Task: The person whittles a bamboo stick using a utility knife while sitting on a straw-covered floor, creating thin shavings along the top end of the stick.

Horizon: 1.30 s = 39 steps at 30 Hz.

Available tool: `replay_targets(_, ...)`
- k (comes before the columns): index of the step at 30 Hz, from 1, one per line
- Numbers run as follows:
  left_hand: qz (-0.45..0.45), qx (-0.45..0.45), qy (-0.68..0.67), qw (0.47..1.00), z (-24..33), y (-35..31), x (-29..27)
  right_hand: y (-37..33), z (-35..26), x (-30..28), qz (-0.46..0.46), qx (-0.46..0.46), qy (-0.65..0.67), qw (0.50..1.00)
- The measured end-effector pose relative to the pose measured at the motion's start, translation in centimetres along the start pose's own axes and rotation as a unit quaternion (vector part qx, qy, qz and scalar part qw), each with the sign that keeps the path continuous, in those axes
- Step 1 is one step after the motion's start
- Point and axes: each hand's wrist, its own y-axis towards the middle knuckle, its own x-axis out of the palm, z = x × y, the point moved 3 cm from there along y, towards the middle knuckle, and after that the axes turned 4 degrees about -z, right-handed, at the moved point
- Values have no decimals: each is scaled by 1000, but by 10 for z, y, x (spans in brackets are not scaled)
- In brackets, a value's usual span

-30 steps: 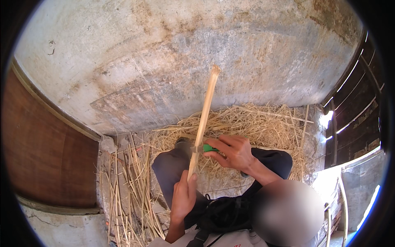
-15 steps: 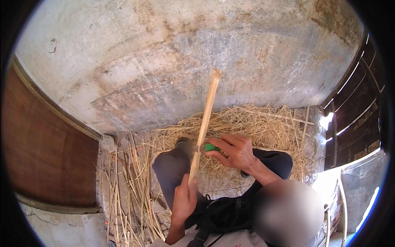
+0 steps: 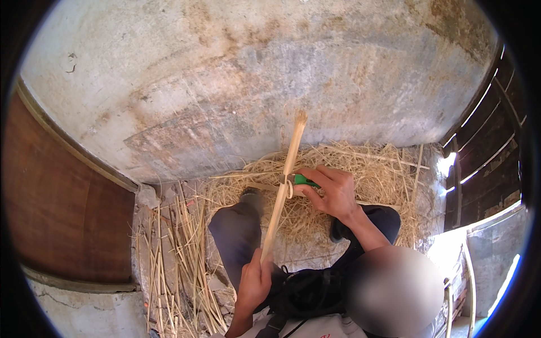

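The person's bare left hand [image 3: 255, 283], low in the view near the left leg, has its grip closed round the lower end of a long, flat, pale yellow strip of wood or bamboo [image 3: 276, 217], thumb laid along it. The strip slants up and slightly to the right from that hand, passing between the knees, its frayed, browner far end in the air before the stained grey plaster wall [image 3: 253, 84]. The bare right hand [image 3: 335, 193] has its grip closed, thumb and fingers pinched, on a bright green-handled cutting tool [image 3: 305, 180], whose short grey blade meets the strip above its middle. A thin, pale looped shaving [image 3: 290, 189] curls just beside the blade. Below the hands, the dark trousered legs [image 3: 236, 228] are bent and spread, with a black fabric bag [image 3: 310, 293] at the waist. A loose heap of straw-coloured shavings [image 3: 377, 169] covers the floor along the wall, beyond and around the feet. Thin pale slender sticks [image 3: 174, 265] lie to the left, near a reddish-brown wooden panel [image 3: 70, 197].
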Motion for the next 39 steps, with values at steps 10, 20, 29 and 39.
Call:
replay_targets(10, -34, -37, -4, 999, -15, -28, 11, 11, 48, -12, 40, 74, 13, 996)
replay_targets(20, -42, -37, -65, 996, -15, -28, 10, 13, 42, -15, 44, 77, 36, 995)
replay_targets(29, -108, -84, -204, 969, -31, -20, 13, 10, 56, -16, -48, 205, 186, 960)
replay_targets(39, -210, -131, -307, 919, -18, -11, -2, 2, 81, -24, 7, 344, 517, 784)
